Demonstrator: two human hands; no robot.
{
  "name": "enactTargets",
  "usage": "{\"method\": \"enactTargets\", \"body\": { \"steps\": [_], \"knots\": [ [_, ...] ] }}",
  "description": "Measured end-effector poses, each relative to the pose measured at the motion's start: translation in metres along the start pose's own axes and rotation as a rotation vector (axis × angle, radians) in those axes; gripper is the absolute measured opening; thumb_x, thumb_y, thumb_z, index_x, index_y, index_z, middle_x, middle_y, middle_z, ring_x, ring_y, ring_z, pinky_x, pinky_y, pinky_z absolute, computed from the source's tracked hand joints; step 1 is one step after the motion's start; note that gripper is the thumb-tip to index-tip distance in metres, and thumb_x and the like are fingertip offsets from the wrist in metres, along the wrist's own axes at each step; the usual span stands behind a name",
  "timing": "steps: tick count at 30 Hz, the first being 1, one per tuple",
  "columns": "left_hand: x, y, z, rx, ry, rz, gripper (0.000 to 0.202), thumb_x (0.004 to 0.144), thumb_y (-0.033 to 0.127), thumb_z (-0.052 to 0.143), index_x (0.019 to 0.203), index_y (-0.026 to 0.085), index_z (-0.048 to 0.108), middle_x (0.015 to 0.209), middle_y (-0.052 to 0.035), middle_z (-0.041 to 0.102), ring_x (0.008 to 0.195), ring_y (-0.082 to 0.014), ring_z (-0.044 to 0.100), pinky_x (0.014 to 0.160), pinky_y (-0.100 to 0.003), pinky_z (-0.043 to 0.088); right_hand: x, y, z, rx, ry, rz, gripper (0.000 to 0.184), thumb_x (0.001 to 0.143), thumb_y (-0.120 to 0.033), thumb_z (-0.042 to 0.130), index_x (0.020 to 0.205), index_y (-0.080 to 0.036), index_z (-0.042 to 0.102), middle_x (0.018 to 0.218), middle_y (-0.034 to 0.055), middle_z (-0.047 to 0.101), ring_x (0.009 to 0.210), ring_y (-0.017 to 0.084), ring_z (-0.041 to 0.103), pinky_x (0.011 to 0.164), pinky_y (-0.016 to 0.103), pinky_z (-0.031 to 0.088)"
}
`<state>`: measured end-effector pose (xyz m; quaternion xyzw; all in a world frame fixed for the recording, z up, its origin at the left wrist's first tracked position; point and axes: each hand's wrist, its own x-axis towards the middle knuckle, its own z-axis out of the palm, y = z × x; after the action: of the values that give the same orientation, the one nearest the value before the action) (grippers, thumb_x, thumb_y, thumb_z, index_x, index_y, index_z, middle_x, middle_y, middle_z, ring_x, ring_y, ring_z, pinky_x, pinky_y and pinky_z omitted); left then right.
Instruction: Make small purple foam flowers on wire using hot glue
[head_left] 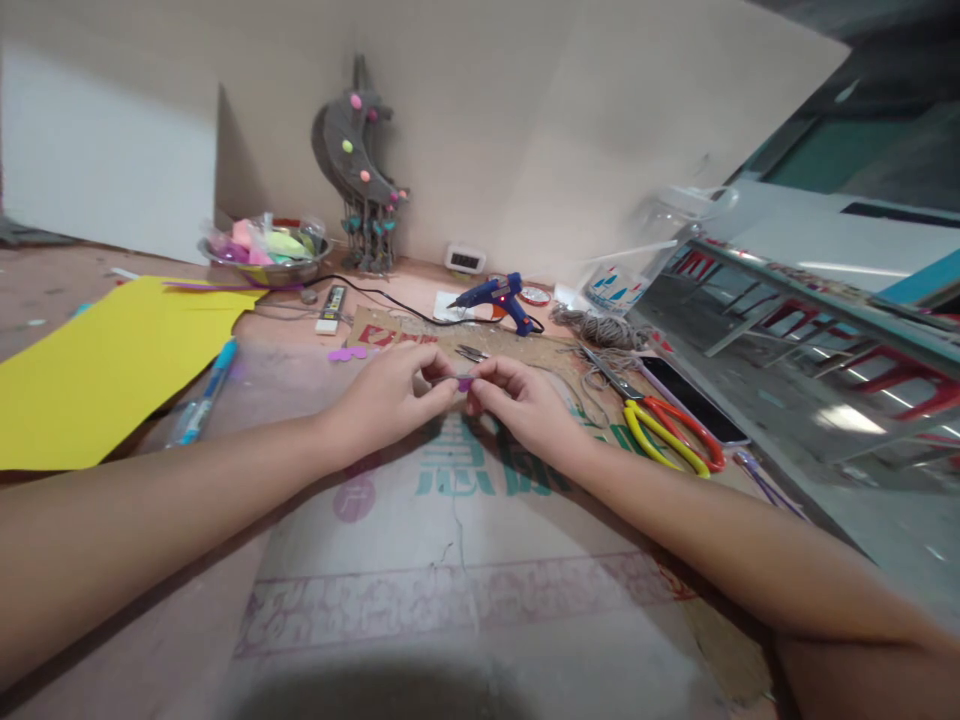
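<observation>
Two hands meet at the middle of the frame: the left hand (pixel 412 390) and the right hand (pixel 521 405) share a small purple piece (pixel 465 384), each grip pinched closed on one end, thumb against fingers. Left of them lies a purple scalloped cutout (pixel 347 354). A blue glue gun (pixel 495 292) sits upper center, scissors (pixel 656 425) near a phone (pixel 694 400) at right, a yellow sheet (pixel 112 370) at left on the tabletop (pixel 180 640).

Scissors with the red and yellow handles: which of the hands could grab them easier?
Probably the right hand: the scissors lie out on its side, nearer to it than to the left hand. Both hands seem to pinch a small purple piece, though.
</observation>
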<state>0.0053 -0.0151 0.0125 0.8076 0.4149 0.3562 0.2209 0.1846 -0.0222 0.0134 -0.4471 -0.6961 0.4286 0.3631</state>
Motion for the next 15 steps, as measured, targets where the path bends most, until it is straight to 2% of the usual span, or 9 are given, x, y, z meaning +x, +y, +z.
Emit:
{"method": "enactTargets", "body": {
  "steps": [5, 10, 13, 15],
  "knots": [
    [0.001, -0.003, 0.001, -0.151, 0.004, -0.158, 0.011, 0.078, 0.027, 0.048, 0.075, 0.018, 0.053, 0.071, 0.0005, 0.061, 0.068, -0.0149, 0.056, 0.065, -0.027, 0.041, 0.004, 0.005, -0.005, 0.038, 0.093, -0.019, 0.015, 0.086, -0.033, 0.048, 0.085, -0.019, 0.052, 0.060, -0.0037, 0.057, 0.053, 0.010, 0.052, 0.053, 0.022, 0.042],
    [0.006, -0.010, 0.002, -0.227, 0.047, -0.227, 0.011, 0.077, 0.028, 0.050, 0.073, 0.018, 0.052, 0.068, 0.0020, 0.058, 0.064, -0.0129, 0.053, 0.063, -0.025, 0.040, 0.004, 0.003, -0.013, -0.077, 0.266, -0.158, 0.029, 0.091, -0.040, 0.041, 0.072, -0.019, 0.049, 0.060, -0.0025, 0.054, 0.058, 0.010, 0.051, 0.061, 0.023, 0.042],
    [0.008, -0.013, 0.002, -0.263, 0.052, -0.240, 0.015, 0.079, 0.031, 0.050, 0.071, 0.018, 0.051, 0.066, 0.0024, 0.054, 0.064, -0.0128, 0.052, 0.063, -0.025, 0.039, 0.003, 0.004, -0.013, -0.158, 0.237, -0.147, 0.037, 0.091, -0.043, 0.041, 0.064, -0.018, 0.048, 0.058, -0.0018, 0.052, 0.057, 0.010, 0.049, 0.061, 0.024, 0.041],
    [0.008, -0.014, 0.002, -0.270, 0.050, -0.233, 0.015, 0.079, 0.031, 0.050, 0.072, 0.018, 0.051, 0.067, 0.0022, 0.054, 0.065, -0.0129, 0.052, 0.064, -0.025, 0.039, 0.003, 0.006, -0.011, -0.152, 0.190, -0.116, 0.034, 0.088, -0.042, 0.047, 0.065, -0.018, 0.050, 0.059, -0.0016, 0.053, 0.056, 0.010, 0.049, 0.057, 0.024, 0.041]
  ]
}}
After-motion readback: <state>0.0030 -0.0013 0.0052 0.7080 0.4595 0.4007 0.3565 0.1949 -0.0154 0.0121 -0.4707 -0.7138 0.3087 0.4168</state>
